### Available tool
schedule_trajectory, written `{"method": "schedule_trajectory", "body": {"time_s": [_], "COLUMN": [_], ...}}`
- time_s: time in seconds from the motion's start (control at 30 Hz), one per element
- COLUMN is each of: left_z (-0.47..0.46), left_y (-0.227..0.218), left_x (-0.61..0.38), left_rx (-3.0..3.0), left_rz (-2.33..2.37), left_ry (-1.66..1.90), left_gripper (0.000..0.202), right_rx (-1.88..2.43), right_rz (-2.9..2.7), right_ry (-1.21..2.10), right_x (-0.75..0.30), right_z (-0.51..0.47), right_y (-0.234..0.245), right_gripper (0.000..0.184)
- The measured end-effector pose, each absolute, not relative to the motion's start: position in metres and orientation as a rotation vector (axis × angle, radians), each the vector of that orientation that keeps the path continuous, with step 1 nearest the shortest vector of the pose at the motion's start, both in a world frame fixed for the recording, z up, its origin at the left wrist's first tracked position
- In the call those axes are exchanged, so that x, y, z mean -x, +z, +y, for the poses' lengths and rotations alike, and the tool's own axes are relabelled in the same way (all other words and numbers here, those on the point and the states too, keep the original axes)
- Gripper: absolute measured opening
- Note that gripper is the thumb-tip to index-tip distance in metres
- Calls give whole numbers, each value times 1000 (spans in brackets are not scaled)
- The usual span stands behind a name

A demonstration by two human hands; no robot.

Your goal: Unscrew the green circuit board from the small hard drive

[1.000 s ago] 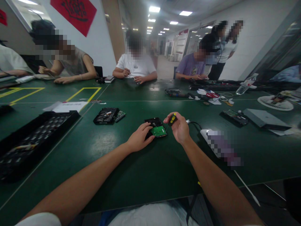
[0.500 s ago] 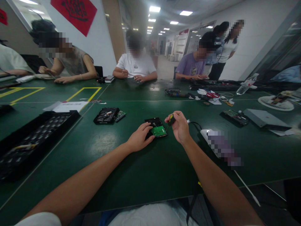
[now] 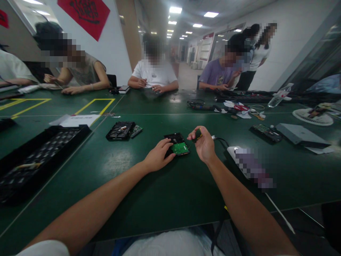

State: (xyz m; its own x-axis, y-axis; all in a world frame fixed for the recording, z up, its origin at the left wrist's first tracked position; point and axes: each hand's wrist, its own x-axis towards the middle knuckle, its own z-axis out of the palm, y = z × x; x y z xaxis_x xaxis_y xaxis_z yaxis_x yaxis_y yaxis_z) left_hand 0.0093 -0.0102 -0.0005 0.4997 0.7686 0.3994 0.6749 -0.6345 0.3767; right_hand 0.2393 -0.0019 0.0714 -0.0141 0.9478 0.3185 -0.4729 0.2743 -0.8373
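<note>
A hard drive [image 3: 177,138] lies on the green table with its green circuit board [image 3: 180,148] facing up. My left hand [image 3: 159,155] grips its left side, thumb along the near edge and fingers over the far part. Just right of the drive, my right hand [image 3: 204,144] is closed around the black and yellow handle of a small screwdriver [image 3: 198,134]. Its thin shaft points down toward the right edge of the circuit board; whether the tip touches a screw is too small to tell.
Left of the drive sit another black drive [image 3: 120,130] with a loose circuit board [image 3: 136,131] and a long black tray [image 3: 45,156]. On the right are a white power strip [image 3: 237,160], a third drive [image 3: 265,133] and a grey box [image 3: 302,135]. Several people sit across the table.
The screwdriver handle has turned within my right fingers, which have shifted slightly and opened a little. My left hand and the hard drive have stayed put.
</note>
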Motion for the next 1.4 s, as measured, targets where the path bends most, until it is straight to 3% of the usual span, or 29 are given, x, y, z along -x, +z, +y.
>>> {"method": "schedule_trajectory", "body": {"time_s": [0.47,0.7,1.1,1.4], "left_z": [-11,-11,-10,-12], "left_y": [1,0,0,3], "left_x": [-9,-9,-9,-9], "left_rx": [-2556,-2563,-2561,-2553], "left_rz": [1240,1237,1254,1245], "left_ry": [822,824,800,818], "left_gripper": [51,51,53,51], "right_rx": [571,602,567,550], "right_rz": [-1090,-1069,-1095,-1086], "right_ry": [1204,1212,1204,1262], "right_x": [-240,-241,-240,-240], "right_z": [-2,-1,-2,-3], "right_y": [70,72,72,75], "right_gripper": [19,35,18,38]}}
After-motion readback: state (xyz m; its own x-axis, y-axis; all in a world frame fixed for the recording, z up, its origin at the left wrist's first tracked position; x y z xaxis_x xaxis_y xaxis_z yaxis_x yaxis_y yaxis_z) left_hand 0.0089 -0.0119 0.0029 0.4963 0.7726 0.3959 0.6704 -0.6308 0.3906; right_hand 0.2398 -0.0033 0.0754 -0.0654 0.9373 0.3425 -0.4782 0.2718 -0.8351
